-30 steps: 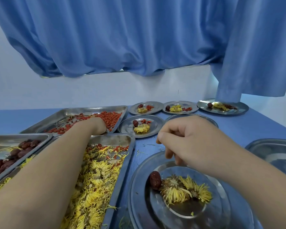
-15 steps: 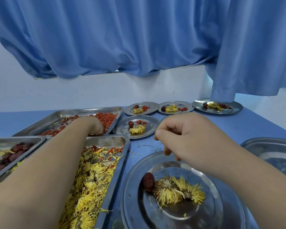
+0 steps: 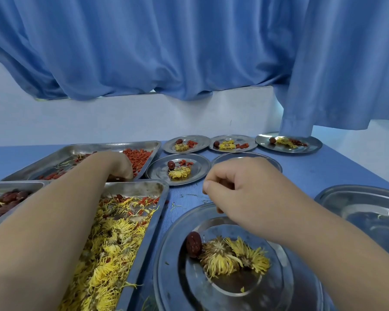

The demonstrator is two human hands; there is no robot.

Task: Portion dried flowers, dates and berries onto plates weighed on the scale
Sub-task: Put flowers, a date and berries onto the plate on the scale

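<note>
My left hand [image 3: 115,164] reaches into the berry tray [image 3: 112,145], with its fingers bunched down on red berries [image 3: 139,157] at the tray's near edge. My right hand [image 3: 245,191] hovers over the far rim of the near plate [image 3: 173,254]. Its fingers are curled with the thumb against the forefinger, and nothing shows in them. That plate holds one dark red date [image 3: 193,244] and two yellow dried flowers [image 3: 231,259]. It rests inside a wider steel dish. No scale is in sight.
The flower tray [image 3: 157,191] lies under my left forearm, and a date tray [image 3: 14,184] is at the far left. Several filled plates [image 3: 186,143] stand at the back, with an empty plate [image 3: 245,156] behind my right hand. A large steel dish [image 3: 364,205] sits at the right.
Both hands stay almost where they were. My left hand has settled a little lower into the berries, and my right hand holds over the near plate.
</note>
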